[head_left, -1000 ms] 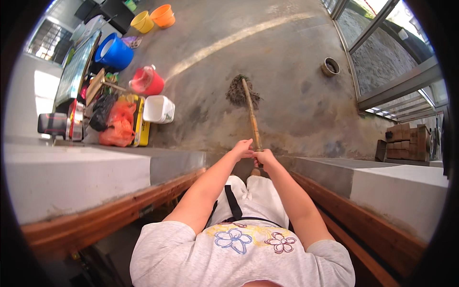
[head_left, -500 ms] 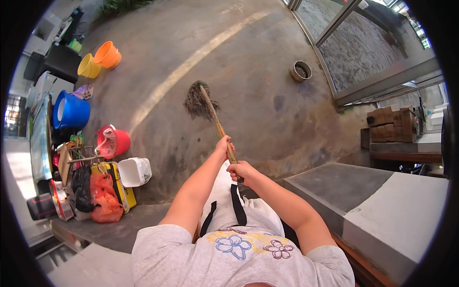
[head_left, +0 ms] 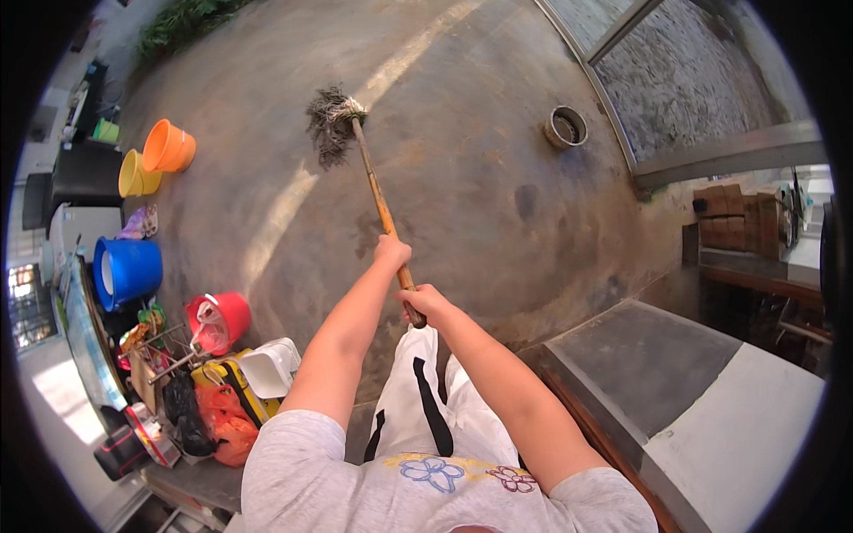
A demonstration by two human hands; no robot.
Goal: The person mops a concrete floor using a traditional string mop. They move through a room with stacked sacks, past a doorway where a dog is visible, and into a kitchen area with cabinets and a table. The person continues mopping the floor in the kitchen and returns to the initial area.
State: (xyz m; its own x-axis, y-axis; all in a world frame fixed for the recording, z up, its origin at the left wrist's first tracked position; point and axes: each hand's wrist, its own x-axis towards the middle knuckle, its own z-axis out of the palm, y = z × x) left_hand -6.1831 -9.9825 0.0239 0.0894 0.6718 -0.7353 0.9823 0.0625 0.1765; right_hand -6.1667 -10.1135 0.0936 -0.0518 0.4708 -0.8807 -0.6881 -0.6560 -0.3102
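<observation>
A mop [head_left: 374, 188] with a long wooden handle stretches away from me over the concrete floor. Its grey string head [head_left: 332, 124] lies on the floor, partly across a pale stripe. My left hand [head_left: 391, 252] is closed around the handle, farther up. Close to the handle's near end, my right hand [head_left: 425, 305] wraps round it too. Both arms reach forward, the left one nearly straight.
Orange [head_left: 170, 147], yellow [head_left: 139, 173], blue [head_left: 130, 272] and red [head_left: 222, 321] buckets stand on the left, with bags and a white tub [head_left: 270, 368] nearer. A round pot [head_left: 566, 127] sits by the glass door [head_left: 613, 98]. A grey ledge [head_left: 641, 364] runs along my right.
The mop head has swung farther away and to the left, onto the pale stripe. Both hands have shifted left with the handle, still gripping it. The view has turned slightly.
</observation>
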